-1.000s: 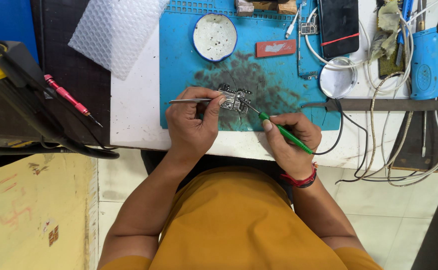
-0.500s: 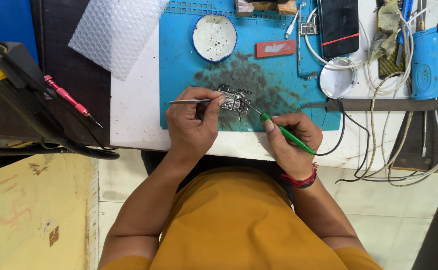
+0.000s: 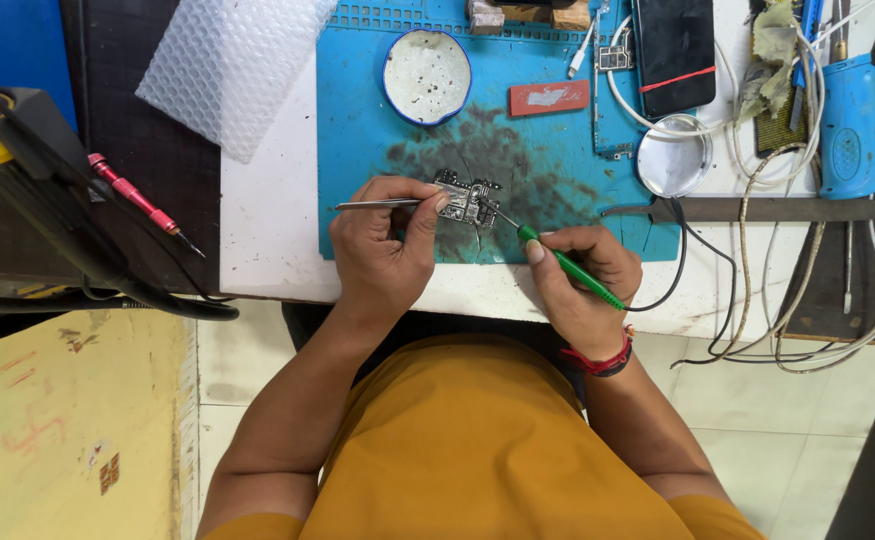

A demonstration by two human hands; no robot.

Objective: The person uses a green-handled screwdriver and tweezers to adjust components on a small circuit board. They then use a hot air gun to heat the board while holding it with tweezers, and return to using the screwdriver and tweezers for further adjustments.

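Far left: a red-handled screwdriver [image 3: 137,203] lies on the dark surface, well apart from the work, parked out of the way.
Bubble wrap: a clear sheet [image 3: 235,75] overlaps the table's upper-left corner, beside the blue work mat [image 3: 357,120].
Left hand: the left hand [image 3: 385,250] is closed around metal tweezers [image 3: 377,204], thumb and fingers pinching them so the tips reach the board and steady it.
Circuit board: the small circuit board [image 3: 467,198] lies flat on the darkened middle of the mat (the stained patch suggests work usually happens there).
Right hand: the right hand [image 3: 579,270] grips a green-handled soldering iron [image 3: 567,268] like a pen, tip angled down at the board's right edge for fine control.
Right side: a black phone [image 3: 674,45], a round metal lid [image 3: 673,160] and white cables [image 3: 757,150] crowd the mat's edge, within reach.
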